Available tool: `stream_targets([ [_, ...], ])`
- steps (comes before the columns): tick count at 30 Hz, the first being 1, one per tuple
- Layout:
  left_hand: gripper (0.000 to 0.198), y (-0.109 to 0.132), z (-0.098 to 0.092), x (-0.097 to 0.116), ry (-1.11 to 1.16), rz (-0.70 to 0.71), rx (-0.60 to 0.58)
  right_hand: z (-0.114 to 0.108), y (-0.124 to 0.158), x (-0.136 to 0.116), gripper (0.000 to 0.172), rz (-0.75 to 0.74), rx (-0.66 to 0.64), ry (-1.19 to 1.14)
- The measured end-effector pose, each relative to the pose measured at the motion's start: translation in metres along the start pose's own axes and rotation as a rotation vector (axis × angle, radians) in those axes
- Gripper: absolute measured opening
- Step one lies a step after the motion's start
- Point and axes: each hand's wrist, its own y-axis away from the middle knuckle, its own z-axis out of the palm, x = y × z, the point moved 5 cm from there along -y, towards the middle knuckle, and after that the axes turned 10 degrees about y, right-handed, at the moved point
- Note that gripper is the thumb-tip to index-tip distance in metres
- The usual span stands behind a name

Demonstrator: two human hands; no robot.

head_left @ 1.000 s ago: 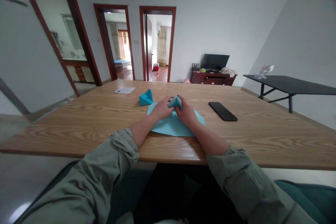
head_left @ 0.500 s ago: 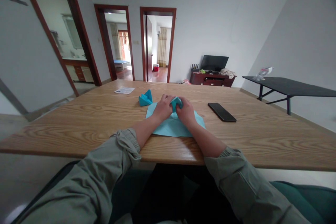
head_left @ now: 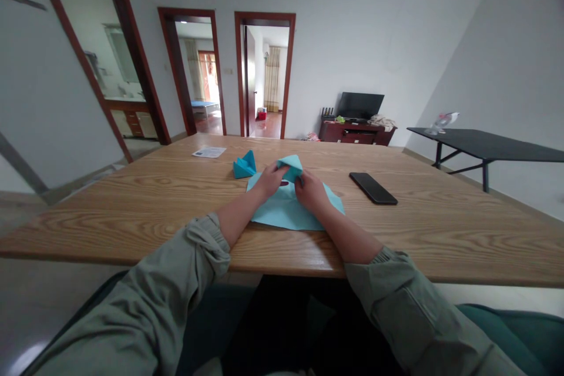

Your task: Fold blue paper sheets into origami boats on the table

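Observation:
My left hand (head_left: 268, 180) and my right hand (head_left: 309, 191) pinch a small folded piece of light blue paper (head_left: 291, 165) between them, just above the wooden table (head_left: 176, 200). The piece is spread wider at its top. Under both hands lies a flat stack of light blue paper sheets (head_left: 286, 211). A finished darker blue folded paper shape (head_left: 245, 164) stands on the table just left of my left hand.
A black phone (head_left: 373, 187) lies flat to the right of my hands. A white card (head_left: 209, 152) rests at the far left of the table. Beyond are a black side table (head_left: 484, 144), a TV stand (head_left: 358, 130) and open doorways (head_left: 264, 76).
The folded piece was squeezed small between my fingers; now my hands have drawn slightly apart and the paper has opened out and risen a little.

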Motion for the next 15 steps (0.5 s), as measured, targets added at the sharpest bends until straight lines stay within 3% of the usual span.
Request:
stream_targets([
  [2, 0.027, 0.003, 0.007, 0.0, -0.021, 0.013, -0.103, 0.001, 0.002, -0.001, 0.027, 0.005, -0.039, 0.058],
  [4, 0.028, 0.004, 0.009, 0.003, -0.084, 0.117, -0.157, 0.001, 0.003, -0.004, 0.021, -0.027, -0.073, 0.079],
  [7, 0.026, 0.003, 0.003, 0.006, -0.217, 0.272, -0.105, 0.0, 0.003, -0.008, 0.021, -0.058, -0.108, 0.038],
  [9, 0.025, 0.0, -0.003, 0.004, -0.28, 0.26, -0.058, -0.002, 0.002, -0.004, 0.029, 0.01, -0.081, 0.0],
  [11, 0.025, -0.002, -0.007, 0.001, -0.313, 0.23, -0.031, -0.005, 0.0, 0.0, 0.048, 0.07, 0.0, -0.036],
  [13, 0.024, -0.004, -0.009, 0.0, -0.325, 0.215, -0.009, -0.008, 0.0, 0.0, 0.07, 0.051, 0.086, -0.06],
  [15, 0.024, -0.006, -0.011, -0.001, -0.338, 0.187, 0.023, -0.009, 0.001, -0.005, 0.074, -0.026, 0.119, -0.066],
])
